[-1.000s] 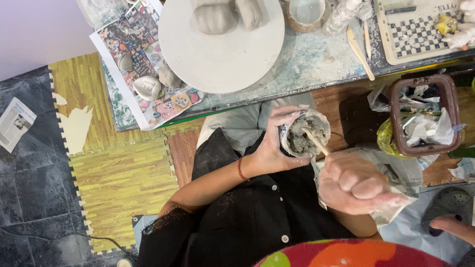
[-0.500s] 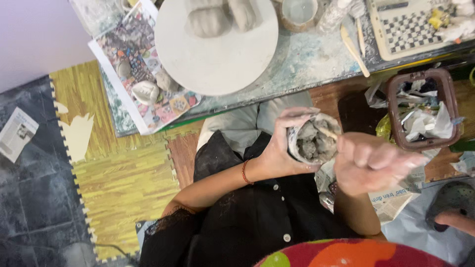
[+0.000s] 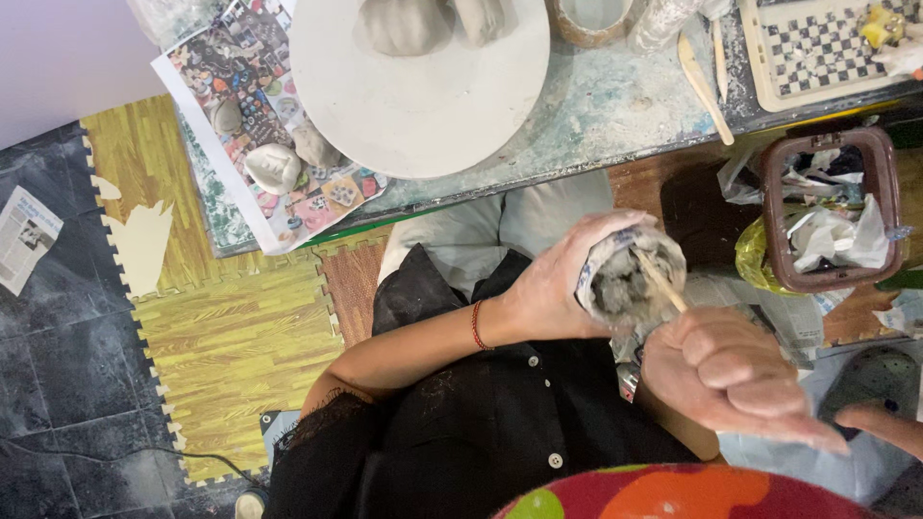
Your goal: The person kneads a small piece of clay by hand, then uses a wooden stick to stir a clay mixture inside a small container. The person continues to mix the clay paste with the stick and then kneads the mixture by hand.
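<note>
Low at the right of the frame, the right hand (image 3: 735,375) is clenched around a thin wooden stick (image 3: 660,279) whose tip pokes into a paper-wrapped container of grey clay (image 3: 625,279). Just above, right of centre, the left hand (image 3: 558,288) grasps that container over the lap. Farther up, a round grey board (image 3: 423,96) lies on the table (image 3: 615,115).

Left hand (image 3: 553,288) holds a clay-filled cup (image 3: 630,274); right hand (image 3: 735,375) pokes a wooden stick (image 3: 659,279) inside
</note>
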